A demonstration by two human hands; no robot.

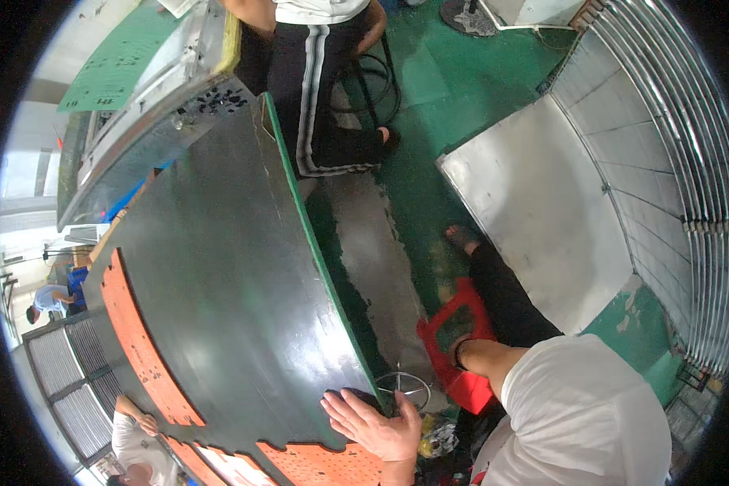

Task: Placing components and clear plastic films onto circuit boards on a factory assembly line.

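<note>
My left hand (374, 425) lies over the near corner of a large dark-topped table (227, 267) with a green edge. Its fingers are stretched out and the thumb stands apart, with nothing held. Close beside it is an orange panel (320, 463) with small holes and a notched edge. My right arm reaches down to a red plastic stool (470, 393) on the floor. Around that wrist is a dark band. The right hand (455, 334) is at the stool, mostly hidden, so its fingers cannot be made out.
A long orange strip (147, 348) lies on the table's far left. A co-worker's hand (142, 419) is near more orange pieces. Another person (316, 89) stands beyond the table by a framed screen (162, 113). At right stand a pale flat panel (543, 211) and a wire rack (664, 105).
</note>
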